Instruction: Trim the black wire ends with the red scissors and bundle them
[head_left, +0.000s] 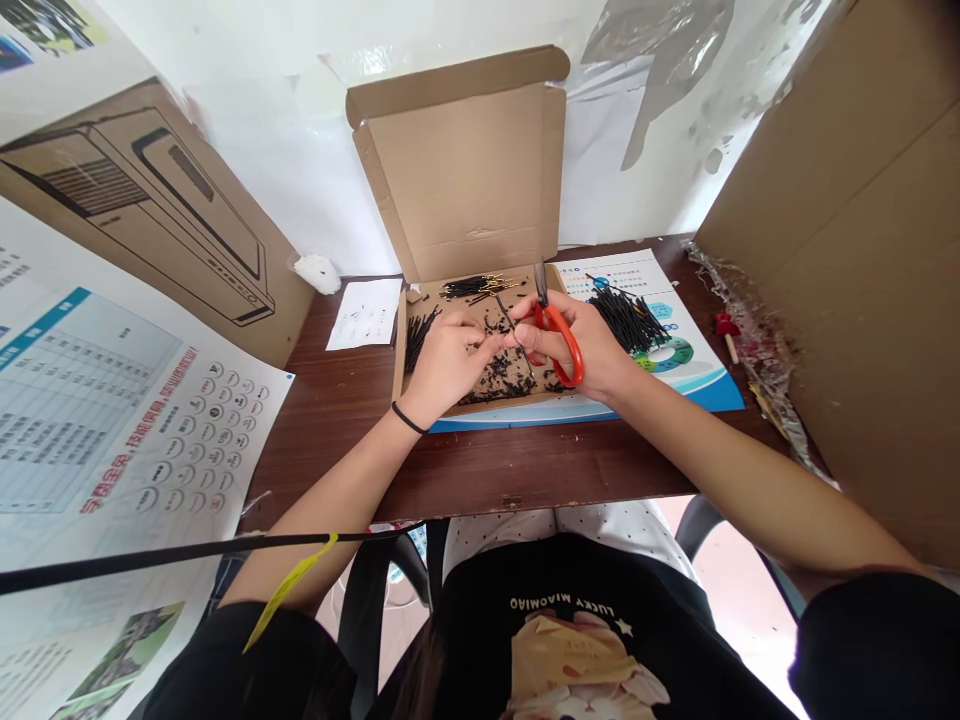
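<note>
My right hand is closed around a pair of scissors with red handles, blades pointing away from me. Its thumb and fingertips also pinch a thin black wire-like piece that slants across the gap between my hands. My left hand is closed in a pinch, its fingertips meeting those of the right; anything in it is hidden. Both hands hover over an open cardboard box. Inside lie a bundle of black pieces with gold-coloured ends, more black pieces at the left, and scattered short black scraps.
Right of the box, a pile of black strips lies on a printed sheet. A small white note and a white lump sit to the left. Cardboard walls flank the brown table. A black cable crosses the lower left.
</note>
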